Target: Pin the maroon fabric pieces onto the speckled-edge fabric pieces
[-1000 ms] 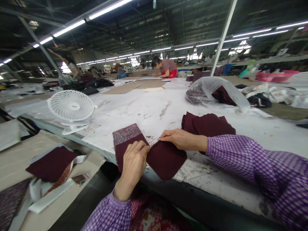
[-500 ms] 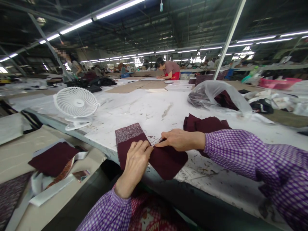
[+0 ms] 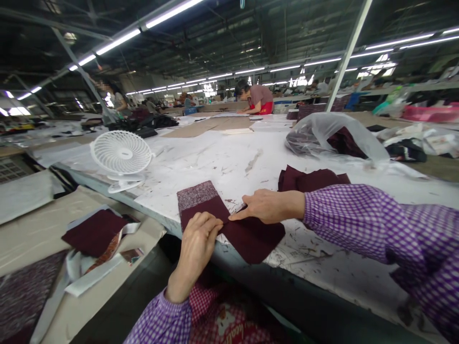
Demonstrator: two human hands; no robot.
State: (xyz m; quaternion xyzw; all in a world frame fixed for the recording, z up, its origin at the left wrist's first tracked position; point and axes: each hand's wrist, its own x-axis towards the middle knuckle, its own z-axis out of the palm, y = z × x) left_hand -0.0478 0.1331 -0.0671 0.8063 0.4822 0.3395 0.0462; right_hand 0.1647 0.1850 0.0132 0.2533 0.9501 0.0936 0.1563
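Maroon fabric lies under both my hands at the table's near edge. Its left part (image 3: 201, 208) carries a speckled grey-maroon band (image 3: 196, 194) at the far end; its right part (image 3: 256, 239) slants toward me. Whether these are one piece or two, I cannot tell. My left hand (image 3: 201, 234) presses its closed fingers onto the fabric near the middle, thumb tucked in. From the right, my right hand (image 3: 267, 205) meets it, index finger stretched to the same spot and the others curled on the fabric. The fingertips almost touch.
A stack of maroon fabric pieces (image 3: 311, 179) lies beyond my right forearm, with a clear plastic bag (image 3: 373, 138) of fabric behind. A white fan (image 3: 124, 153) stands at left. Fabric scraps (image 3: 95, 231) lie on a lower surface. A co-worker (image 3: 258, 98) bends over the table further back.
The whole view has shifted slightly. My left hand has drawn a little back toward me and its fingers have closed up. My right index finger stays near the same fabric spot.
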